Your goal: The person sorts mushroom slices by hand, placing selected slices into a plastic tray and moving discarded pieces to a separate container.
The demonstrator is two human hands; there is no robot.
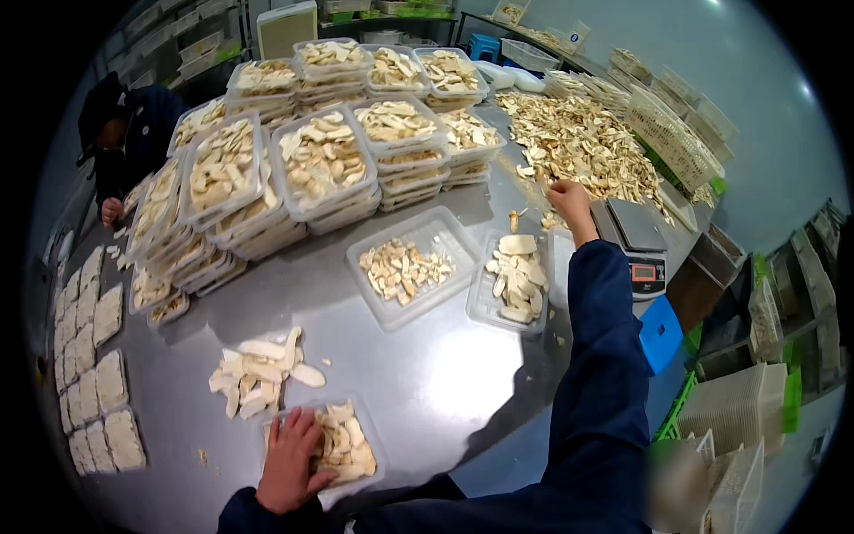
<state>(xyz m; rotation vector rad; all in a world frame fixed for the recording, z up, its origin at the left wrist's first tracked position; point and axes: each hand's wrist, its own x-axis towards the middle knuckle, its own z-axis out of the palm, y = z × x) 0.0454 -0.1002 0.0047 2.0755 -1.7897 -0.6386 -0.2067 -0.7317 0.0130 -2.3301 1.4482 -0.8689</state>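
Note:
My left hand (291,460) lies spread over a clear plastic tray (380,460) at the table's front edge. Dried mushroom slices (350,440) fill that tray, and my palm and fingers cover its left part. Just beyond it, a small heap of pale slices (260,374) rests on the steel table. My right arm reaches far forward. At the near edge of a large pile of dried mushroom slices (587,143), my right hand (572,200) has its fingers drawn together; whether they pinch a piece is hidden.
Two trays, one of small pieces (407,267) and one of larger slices (517,280), stand mid-table. A digital scale (637,233) is at right. Stacked filled trays (327,160) crowd the back left. Pale wrapped-looking blocks (110,380) line the left edge. Another person (127,133) works there.

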